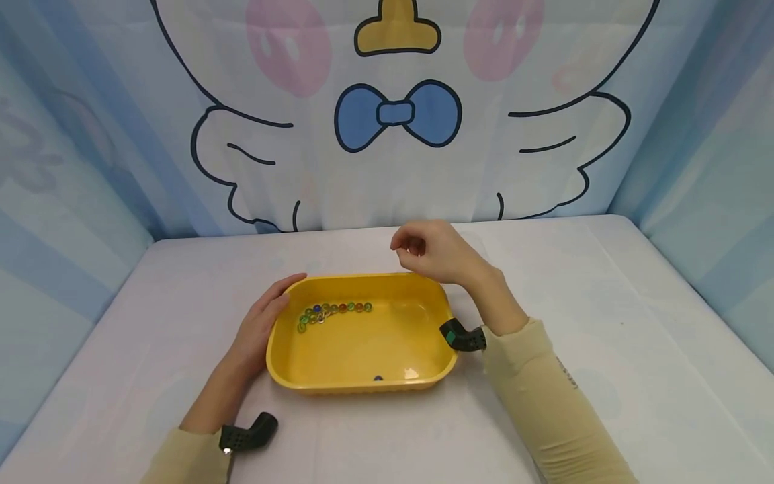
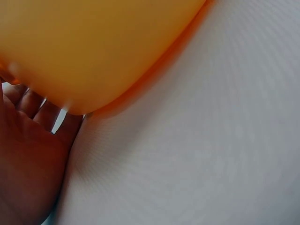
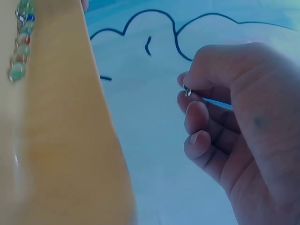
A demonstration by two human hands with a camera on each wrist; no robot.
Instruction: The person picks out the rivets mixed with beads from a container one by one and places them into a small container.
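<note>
A yellow plastic tray (image 1: 338, 363) stands on the white cloth, with several coloured glass marbles (image 1: 359, 307) in a bent row inside at the back left and a dark blue marble (image 1: 377, 378) by the front wall. My left hand (image 1: 256, 329) holds the tray's left end, with its fingers (image 2: 47, 112) against the outside; the fingertips are hidden behind the tray. Beyond the tray's back right corner is my right hand (image 1: 438, 252), raised, its thumb and forefinger pinching a small shiny piece (image 3: 188, 92) mostly hidden between them.
The white cloth (image 1: 605, 349) spreads around the tray. Behind it hangs a printed cloth (image 1: 393, 175) with a blue bow tie, and pale blue cloths flank both sides. Each wrist bears a black camera mount, the right one (image 1: 464, 336) overlapping the tray's right edge.
</note>
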